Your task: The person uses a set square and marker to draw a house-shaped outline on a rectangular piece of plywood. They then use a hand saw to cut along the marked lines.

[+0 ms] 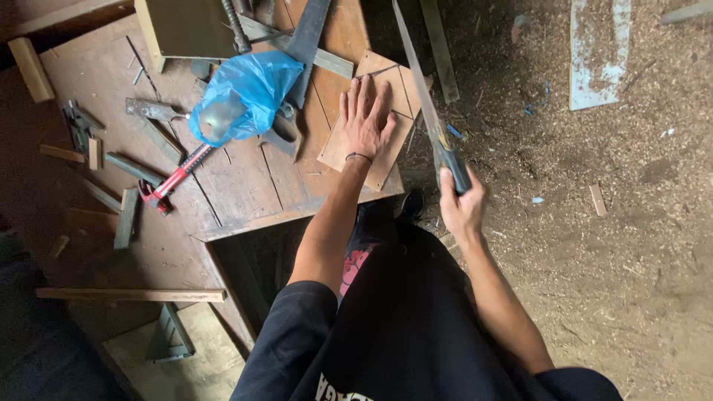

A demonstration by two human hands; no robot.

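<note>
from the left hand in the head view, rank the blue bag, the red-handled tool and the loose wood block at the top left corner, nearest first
1. Blue bag: just left of the left hand, which lies flat on a small board.
2. Red-handled tool: farther left and lower, on the bench.
3. Wood block: far left, at the bench's top corner.
</note>
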